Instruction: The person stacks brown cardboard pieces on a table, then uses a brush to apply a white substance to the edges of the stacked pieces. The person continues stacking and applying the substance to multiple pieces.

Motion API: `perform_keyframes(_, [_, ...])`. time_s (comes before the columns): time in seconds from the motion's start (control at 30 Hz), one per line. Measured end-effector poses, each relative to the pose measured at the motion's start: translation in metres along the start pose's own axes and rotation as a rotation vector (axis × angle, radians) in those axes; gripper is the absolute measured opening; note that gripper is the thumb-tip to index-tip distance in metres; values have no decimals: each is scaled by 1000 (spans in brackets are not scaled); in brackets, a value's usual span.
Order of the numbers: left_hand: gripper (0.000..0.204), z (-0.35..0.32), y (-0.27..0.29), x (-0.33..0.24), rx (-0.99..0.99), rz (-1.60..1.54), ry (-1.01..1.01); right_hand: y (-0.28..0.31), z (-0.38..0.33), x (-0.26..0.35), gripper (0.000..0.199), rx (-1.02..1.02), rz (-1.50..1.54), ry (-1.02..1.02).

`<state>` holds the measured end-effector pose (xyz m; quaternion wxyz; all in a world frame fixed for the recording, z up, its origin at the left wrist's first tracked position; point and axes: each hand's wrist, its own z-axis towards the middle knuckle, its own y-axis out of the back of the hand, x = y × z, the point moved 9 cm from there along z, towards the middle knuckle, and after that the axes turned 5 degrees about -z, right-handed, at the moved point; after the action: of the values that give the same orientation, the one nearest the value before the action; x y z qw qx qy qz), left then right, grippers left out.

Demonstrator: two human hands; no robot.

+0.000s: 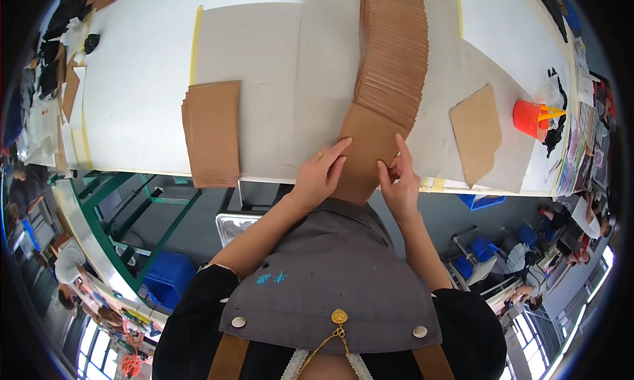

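Head view, two hands (319, 177) (400, 183), one fanned stack (391, 56)

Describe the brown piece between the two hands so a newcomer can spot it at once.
On the long white table, find the curved row of overlapping brown sheets. At its near end, between the left hand and the right hand, lies the brown piece, its lower end near the apron. Unlike the row's other sheets, which show only narrow strips, it shows one broad flat face.
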<state>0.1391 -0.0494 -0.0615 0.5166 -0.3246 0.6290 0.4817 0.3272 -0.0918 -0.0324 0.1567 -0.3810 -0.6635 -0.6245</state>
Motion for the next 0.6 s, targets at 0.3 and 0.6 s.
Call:
perform_keyframes(0.3, [33,6,-10,5,-20,69,2,2,5,-9,53,-8,-44,37])
perform_keyframes(0.6, [29,8,-11,3,0,134,26,2,4,-15,50,-26,-25,36])
